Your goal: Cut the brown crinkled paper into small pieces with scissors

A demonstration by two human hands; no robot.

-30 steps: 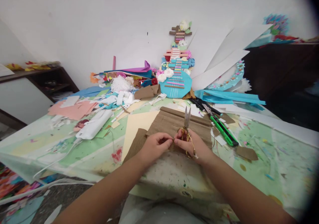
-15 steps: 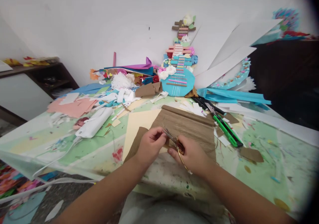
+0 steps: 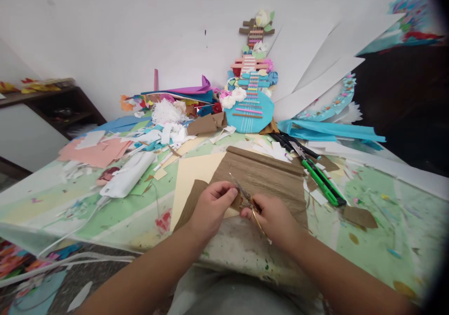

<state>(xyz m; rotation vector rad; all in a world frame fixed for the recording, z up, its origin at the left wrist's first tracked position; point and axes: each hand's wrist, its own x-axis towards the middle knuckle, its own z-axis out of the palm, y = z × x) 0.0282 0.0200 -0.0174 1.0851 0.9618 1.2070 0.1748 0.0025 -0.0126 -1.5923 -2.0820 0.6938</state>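
Gripping gold-handled scissors (image 3: pixel 247 196), the right hand (image 3: pixel 275 219) holds their blades beside the left hand (image 3: pixel 212 210), which pinches a small brown piece (image 3: pixel 237 203). Brown paper (image 3: pixel 266 172) lies beneath both; right of them, any lettering on the green cutter (image 3: pixel 322 180) is too blurred to read.

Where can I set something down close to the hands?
Left: the tablecloth in front of the white corded device and left of the cream sheet looks bare but for a red stain. Right: a smaller patch between the right hand and the brown scrap. Crowded: the back, with paper pieces beside the blue instrument, and around the green cutter.
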